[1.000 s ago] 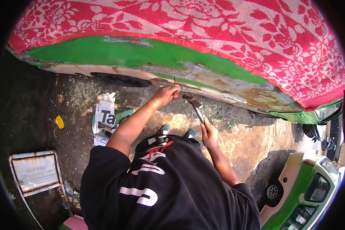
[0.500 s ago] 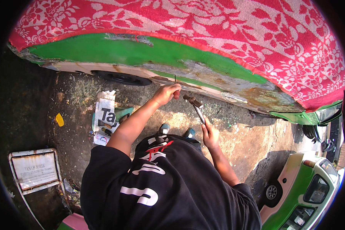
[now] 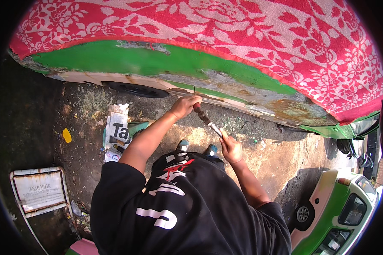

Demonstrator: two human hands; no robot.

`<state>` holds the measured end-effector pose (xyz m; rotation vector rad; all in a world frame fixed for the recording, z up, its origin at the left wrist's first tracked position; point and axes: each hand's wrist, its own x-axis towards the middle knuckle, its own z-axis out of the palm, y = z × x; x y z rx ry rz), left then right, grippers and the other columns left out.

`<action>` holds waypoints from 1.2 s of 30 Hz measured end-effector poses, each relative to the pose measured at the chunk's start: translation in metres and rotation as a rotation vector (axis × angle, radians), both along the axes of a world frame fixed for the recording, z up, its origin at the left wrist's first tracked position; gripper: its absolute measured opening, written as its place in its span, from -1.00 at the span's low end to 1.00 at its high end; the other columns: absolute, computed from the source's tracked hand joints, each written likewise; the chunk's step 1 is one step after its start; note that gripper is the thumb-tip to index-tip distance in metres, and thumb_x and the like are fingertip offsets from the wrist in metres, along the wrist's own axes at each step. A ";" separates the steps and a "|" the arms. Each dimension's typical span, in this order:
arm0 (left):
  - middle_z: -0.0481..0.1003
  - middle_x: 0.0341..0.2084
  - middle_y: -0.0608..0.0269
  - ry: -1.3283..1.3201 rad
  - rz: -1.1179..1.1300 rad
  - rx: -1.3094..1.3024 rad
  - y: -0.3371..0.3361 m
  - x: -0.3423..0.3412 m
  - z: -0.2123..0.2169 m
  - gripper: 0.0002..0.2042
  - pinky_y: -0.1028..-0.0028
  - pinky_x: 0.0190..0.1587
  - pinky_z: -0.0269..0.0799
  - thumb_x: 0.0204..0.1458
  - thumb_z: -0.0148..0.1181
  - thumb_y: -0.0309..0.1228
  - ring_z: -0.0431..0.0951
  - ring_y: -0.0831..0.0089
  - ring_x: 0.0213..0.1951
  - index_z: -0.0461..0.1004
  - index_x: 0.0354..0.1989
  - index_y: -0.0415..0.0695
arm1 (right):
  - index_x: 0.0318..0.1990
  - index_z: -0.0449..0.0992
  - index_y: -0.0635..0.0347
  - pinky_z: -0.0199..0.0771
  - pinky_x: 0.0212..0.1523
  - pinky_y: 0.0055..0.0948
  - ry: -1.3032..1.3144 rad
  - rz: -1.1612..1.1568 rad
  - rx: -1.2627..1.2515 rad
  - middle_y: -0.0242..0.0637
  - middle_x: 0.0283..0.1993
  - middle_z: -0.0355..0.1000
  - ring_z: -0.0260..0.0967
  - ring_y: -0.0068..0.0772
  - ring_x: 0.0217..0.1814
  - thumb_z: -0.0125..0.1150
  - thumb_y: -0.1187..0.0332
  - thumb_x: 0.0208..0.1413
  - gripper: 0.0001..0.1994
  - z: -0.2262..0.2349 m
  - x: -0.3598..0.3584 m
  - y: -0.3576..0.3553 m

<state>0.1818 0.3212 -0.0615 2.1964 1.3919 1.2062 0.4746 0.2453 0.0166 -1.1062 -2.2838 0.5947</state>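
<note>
Left hand (image 3: 184, 106) fisted, arm outstretched, right hand (image 3: 231, 148) gripping, elbow bent

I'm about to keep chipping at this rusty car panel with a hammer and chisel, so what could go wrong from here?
The left hand grips the chisel right below where the hammer in the right hand lands, so a glancing blow could hit the fingers. Both hands are bare, and flakes off the rusted panel edge may cut or fly upward. The chisel might also slip and gouge the sound green paint.

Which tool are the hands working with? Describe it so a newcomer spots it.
Find the green vehicle body under the red floral cloth. At its rusty lower edge, the left hand and right hand share a slim hand tool: the only dark-and-metal rod there.
</note>
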 end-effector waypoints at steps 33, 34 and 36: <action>0.49 -0.44 0.38 0.033 -0.096 -0.018 0.000 0.011 0.025 -0.80 0.31 -0.30 0.43 -0.14 0.15 -0.61 0.53 0.27 -0.37 0.40 -0.34 -0.03 | 0.21 0.38 0.17 0.47 -0.33 -0.36 0.178 -0.196 -0.143 0.01 -0.31 0.51 0.48 -0.14 -0.42 0.14 0.49 0.16 -0.57 -0.002 0.022 -0.016; 0.49 -0.44 0.38 0.033 -0.097 -0.005 -0.002 0.011 0.026 -0.79 0.30 -0.31 0.43 -0.15 0.15 -0.62 0.53 0.27 -0.37 0.40 -0.34 -0.03 | 0.21 0.38 0.17 0.47 -0.32 -0.35 0.187 -0.186 -0.121 0.02 -0.30 0.51 0.49 -0.14 -0.41 0.14 0.50 0.16 -0.57 -0.003 0.023 -0.016; 0.49 -0.42 0.36 0.037 -0.102 0.006 -0.004 0.011 0.026 -0.77 0.30 -0.32 0.43 -0.17 0.18 -0.62 0.53 0.25 -0.36 0.39 -0.33 -0.05 | 0.20 0.38 0.21 0.45 -0.30 -0.47 0.178 -0.170 -0.101 0.04 -0.24 0.52 0.51 -0.25 -0.38 0.13 0.49 0.17 -0.59 -0.003 0.023 -0.016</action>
